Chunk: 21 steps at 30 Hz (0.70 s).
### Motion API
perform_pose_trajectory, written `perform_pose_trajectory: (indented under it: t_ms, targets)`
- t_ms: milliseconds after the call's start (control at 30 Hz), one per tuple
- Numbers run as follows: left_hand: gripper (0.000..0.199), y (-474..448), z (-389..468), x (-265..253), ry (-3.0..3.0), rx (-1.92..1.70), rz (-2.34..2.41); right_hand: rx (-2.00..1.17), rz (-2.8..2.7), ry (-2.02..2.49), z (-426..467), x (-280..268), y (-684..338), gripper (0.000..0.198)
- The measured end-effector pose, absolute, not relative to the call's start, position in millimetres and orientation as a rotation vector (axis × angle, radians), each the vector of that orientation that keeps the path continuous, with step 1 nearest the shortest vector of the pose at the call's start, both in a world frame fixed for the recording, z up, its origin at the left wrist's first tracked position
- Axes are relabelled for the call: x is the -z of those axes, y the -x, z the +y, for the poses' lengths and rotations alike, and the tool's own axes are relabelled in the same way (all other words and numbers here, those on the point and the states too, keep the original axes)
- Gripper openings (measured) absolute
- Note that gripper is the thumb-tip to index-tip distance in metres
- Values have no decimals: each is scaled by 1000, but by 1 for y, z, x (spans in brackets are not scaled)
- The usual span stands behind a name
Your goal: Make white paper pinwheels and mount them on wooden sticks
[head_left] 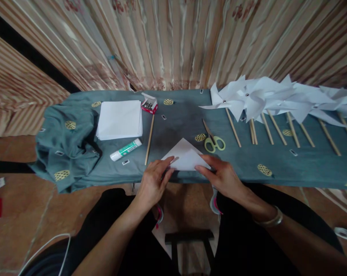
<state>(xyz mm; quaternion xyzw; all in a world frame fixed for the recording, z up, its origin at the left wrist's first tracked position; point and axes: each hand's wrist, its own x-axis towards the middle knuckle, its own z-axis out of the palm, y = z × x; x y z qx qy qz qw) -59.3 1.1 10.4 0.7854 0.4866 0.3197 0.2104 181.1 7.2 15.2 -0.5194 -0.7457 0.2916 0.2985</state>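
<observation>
Both hands (154, 180) (222, 176) over folded paper's (186, 155) near edge

Lighting is dim and even, with no glare. The white pinwheels (277, 97) read brightest. Lower foreground falls into deep shadow. Strong wide-angle distortion bows the table (277, 168) edge; corners soften slightly.

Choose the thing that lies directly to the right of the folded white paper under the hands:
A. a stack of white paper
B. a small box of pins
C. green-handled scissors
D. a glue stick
C: the green-handled scissors lie on the cloth just right of the folded white paper, which both the left hand and the right hand press down.
</observation>
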Motion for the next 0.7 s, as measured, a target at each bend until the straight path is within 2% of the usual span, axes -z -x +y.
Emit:
perform_pose_trajectory:
  t_ms: [233, 467, 600, 700]
  targets:
    - [42, 61, 6, -7, -2061, -906, 1436, -845, -1770, 1603, 29, -9, -169, 35]
    - [35, 57, 1, -8, -2525, -911, 1375, -690, -1809, 1675, 33, -9, -162, 40]
    - [42, 43, -11, -2, -2678, -749, 1215, -664, -1823, 1658, 35, -8, -161, 39]
    - [44, 36, -17, 2, -2681, -589, 1272, -660, -1836, 1670, 38, -8, -160, 38]
